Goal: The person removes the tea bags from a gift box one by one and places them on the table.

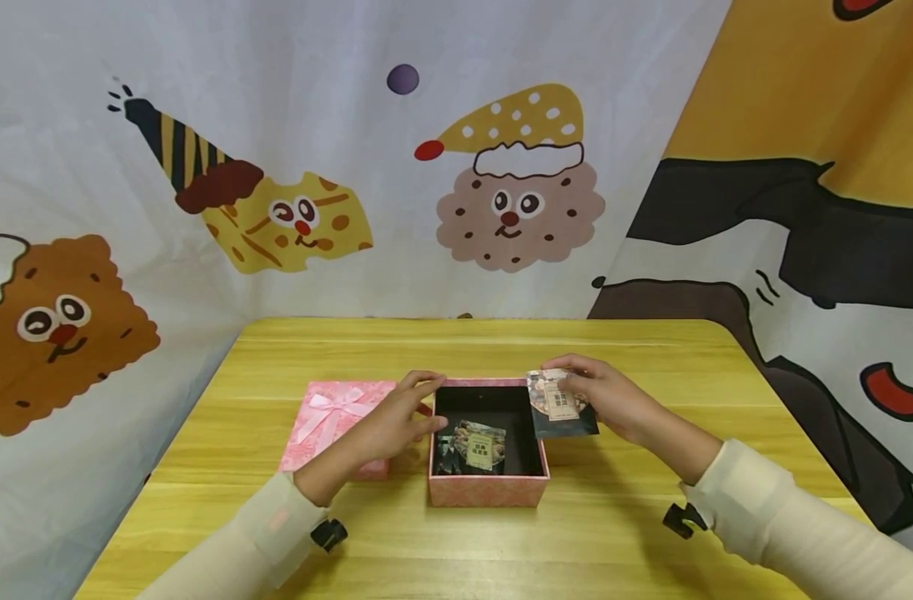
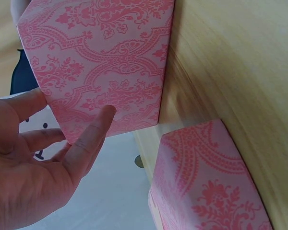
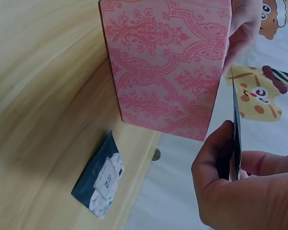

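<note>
An uncovered pink patterned box [image 1: 488,493] with a dark inside stands on the table. My left hand [image 1: 398,423] holds its left wall; in the left wrist view the thumb is at the rim and a finger lies against the outer side. Between thumb and fingers, my right hand [image 1: 614,398] pinches a flat printed packet [image 1: 542,421] with a dark lower band, raised beside the box's right rim. The right wrist view shows this packet edge-on. Inside the box lies a packet [image 1: 486,452] with a pale green label, overlapping another dark piece at the left wall.
Left of the box lies the pink lid [image 1: 328,425] with a ribbon bow, partly behind my left forearm. Another dark packet [image 3: 103,179] with a white label rests on the wooden table [image 1: 464,558] right of the box. A cartoon-printed cloth [image 1: 313,83] hangs behind the table.
</note>
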Action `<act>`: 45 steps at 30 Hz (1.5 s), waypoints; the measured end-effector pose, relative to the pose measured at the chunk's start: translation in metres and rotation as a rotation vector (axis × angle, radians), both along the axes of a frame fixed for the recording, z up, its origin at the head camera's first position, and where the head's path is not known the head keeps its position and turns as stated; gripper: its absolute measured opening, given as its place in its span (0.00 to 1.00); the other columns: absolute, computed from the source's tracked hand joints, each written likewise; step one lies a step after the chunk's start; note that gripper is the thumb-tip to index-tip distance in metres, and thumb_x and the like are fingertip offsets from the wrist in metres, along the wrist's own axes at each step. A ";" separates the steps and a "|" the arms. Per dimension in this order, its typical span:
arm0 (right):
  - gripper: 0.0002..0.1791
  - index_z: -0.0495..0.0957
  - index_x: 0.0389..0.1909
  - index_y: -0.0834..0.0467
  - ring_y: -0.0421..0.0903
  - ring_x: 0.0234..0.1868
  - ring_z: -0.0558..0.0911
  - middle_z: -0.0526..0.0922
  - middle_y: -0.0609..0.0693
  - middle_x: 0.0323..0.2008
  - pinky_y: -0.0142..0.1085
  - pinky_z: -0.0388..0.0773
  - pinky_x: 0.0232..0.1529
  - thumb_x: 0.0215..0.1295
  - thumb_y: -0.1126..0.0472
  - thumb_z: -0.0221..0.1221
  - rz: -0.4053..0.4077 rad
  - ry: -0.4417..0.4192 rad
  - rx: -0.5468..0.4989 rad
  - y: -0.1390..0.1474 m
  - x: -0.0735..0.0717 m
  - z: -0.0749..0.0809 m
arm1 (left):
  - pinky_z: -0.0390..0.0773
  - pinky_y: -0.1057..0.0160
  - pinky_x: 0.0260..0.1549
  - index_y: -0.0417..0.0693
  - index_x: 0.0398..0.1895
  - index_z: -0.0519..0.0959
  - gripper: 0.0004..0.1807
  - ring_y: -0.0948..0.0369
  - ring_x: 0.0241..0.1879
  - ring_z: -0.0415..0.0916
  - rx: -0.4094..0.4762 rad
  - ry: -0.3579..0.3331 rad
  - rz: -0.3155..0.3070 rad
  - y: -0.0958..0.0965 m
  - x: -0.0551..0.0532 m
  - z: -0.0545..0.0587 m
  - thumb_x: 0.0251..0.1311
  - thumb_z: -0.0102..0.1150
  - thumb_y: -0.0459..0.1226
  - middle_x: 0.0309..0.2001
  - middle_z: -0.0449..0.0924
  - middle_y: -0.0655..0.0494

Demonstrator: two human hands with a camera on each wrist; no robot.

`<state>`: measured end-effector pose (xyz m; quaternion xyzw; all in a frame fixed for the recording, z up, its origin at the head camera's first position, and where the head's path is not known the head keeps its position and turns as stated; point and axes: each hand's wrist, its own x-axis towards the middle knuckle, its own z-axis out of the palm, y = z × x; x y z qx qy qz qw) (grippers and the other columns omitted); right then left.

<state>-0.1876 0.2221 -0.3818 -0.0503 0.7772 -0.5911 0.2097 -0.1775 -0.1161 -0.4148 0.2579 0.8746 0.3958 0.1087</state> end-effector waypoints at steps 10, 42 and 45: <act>0.22 0.69 0.71 0.59 0.58 0.60 0.75 0.71 0.62 0.67 0.49 0.79 0.53 0.83 0.60 0.44 -0.074 -0.014 0.045 0.014 -0.002 -0.007 | 0.83 0.65 0.41 0.36 0.79 0.59 0.37 0.47 0.54 0.80 -0.004 -0.020 0.008 0.000 0.000 0.001 0.72 0.62 0.35 0.76 0.58 0.41; 0.16 0.67 0.59 0.66 0.55 0.51 0.69 0.66 0.64 0.61 0.43 0.69 0.40 0.81 0.60 0.49 -0.112 -0.055 0.081 0.030 0.002 -0.042 | 0.83 0.65 0.42 0.36 0.78 0.61 0.36 0.48 0.53 0.81 0.007 -0.019 0.012 0.001 0.001 0.002 0.71 0.63 0.35 0.75 0.59 0.41; 0.16 0.68 0.59 0.67 0.52 0.46 0.71 0.70 0.61 0.54 0.42 0.71 0.37 0.80 0.60 0.50 -0.117 -0.060 0.085 0.031 0.003 -0.046 | 0.84 0.63 0.43 0.36 0.78 0.61 0.36 0.48 0.53 0.81 0.001 -0.021 0.018 0.002 0.001 0.002 0.71 0.63 0.35 0.75 0.59 0.41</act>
